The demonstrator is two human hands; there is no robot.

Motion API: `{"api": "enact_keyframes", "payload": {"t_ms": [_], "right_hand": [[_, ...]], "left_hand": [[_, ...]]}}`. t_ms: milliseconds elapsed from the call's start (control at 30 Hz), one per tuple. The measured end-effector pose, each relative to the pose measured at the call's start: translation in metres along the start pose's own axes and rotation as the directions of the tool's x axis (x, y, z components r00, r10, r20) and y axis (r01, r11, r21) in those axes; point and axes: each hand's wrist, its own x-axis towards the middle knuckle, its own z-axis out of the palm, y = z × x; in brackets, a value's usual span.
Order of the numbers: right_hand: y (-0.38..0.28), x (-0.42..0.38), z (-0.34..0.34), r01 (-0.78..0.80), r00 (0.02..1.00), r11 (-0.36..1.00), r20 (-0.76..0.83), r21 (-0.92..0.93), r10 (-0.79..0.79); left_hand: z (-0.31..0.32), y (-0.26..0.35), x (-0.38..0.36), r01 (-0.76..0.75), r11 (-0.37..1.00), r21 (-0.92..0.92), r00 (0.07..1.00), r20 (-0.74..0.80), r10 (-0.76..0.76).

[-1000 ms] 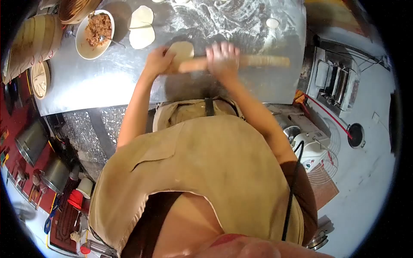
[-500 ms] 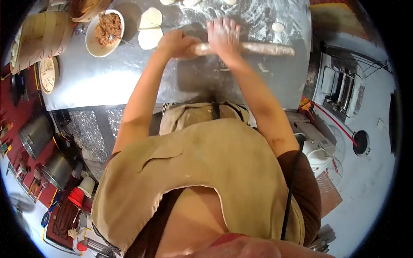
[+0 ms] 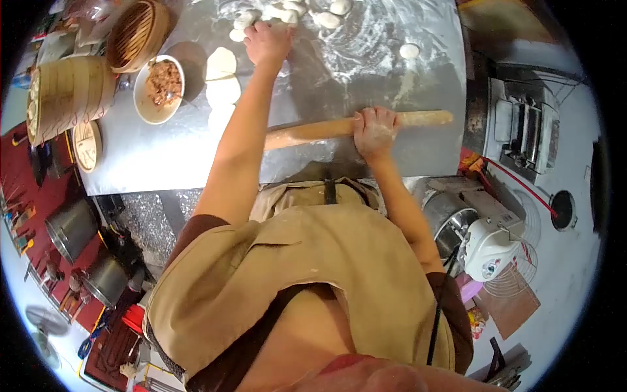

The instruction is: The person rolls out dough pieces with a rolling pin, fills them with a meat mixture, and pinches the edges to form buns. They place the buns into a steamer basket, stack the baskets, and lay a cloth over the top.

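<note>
My right hand [image 3: 375,132] is wrapped over a wooden rolling pin [image 3: 428,118] that lies crosswise near the front of the table, its left end passing behind my left forearm. Flour whitens the back of this hand. Farther up, my left hand [image 3: 268,42] reaches in among small dough pieces [image 3: 290,16], fingers spread and tips right at them. Left of that forearm lie flat rolled dough rounds [image 3: 223,91] in an overlapping row. A white bowl [image 3: 141,108] of minced filling [image 3: 163,83], with a spoon in it, stands farther left.
Flour is scattered over the metal table [image 3: 313,72], where a single dough ball [image 3: 409,51] sits at the right. Bamboo steamers [image 3: 81,91] are stacked at the left edge, an open steamer basket [image 3: 136,36] behind the bowl. A white mixer [image 3: 493,251] stands low at the right.
My left hand has left the rolling pin and moved up to the dough pieces. My right hand has drawn the pin nearer to me. Another flat dough round now shows in the row.
</note>
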Motion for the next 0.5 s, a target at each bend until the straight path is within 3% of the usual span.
{"api": "enact_keyframes", "payload": {"t_ms": [33, 67, 100, 167, 200, 267, 400, 500], "right_hand": [[0.003, -0.002, 0.002, -0.004, 0.999, 1.000, -0.037, -0.001, 0.004], [0.007, -0.005, 0.002, -0.008, 0.998, 1.000, -0.070, -0.001, 0.008], [0.011, -0.009, 0.001, -0.016, 0.998, 1.000, -0.063, -0.012, 0.015], [0.018, -0.012, -0.001, -0.054, 0.995, 0.998, -0.079, 0.012, 0.055], [0.020, -0.012, 0.000, -0.065, 0.995, 0.998, -0.074, 0.006, 0.065], [0.023, -0.011, 0.005, -0.066, 0.993, 0.997, -0.093, 0.043, 0.070], [0.021, -0.004, 0.008, -0.099, 0.990, 0.993, -0.096, 0.056, 0.104], [0.017, 0.006, 0.008, -0.105, 0.989, 0.994, -0.102, -0.019, 0.103]], "left_hand": [[0.015, 0.005, 0.002, 0.043, 0.998, 0.049, 0.995, -0.096, -0.039], [0.027, 0.004, -0.003, 0.010, 0.999, -0.047, 0.979, -0.201, -0.019], [0.019, 0.009, -0.014, 0.009, 0.999, -0.053, 0.982, -0.188, -0.019], [-0.012, 0.018, -0.046, -0.427, 0.896, -0.118, 0.891, -0.224, 0.395], [-0.013, 0.021, -0.060, -0.430, 0.894, -0.123, 0.892, -0.213, 0.399], [-0.006, 0.017, -0.090, -0.704, 0.671, -0.231, 0.687, 0.014, 0.726], [0.026, 0.003, -0.124, -0.681, 0.617, -0.395, 0.632, 0.109, 0.767], [0.015, 0.000, -0.154, -0.634, 0.659, -0.406, 0.670, 0.137, 0.729]]}}
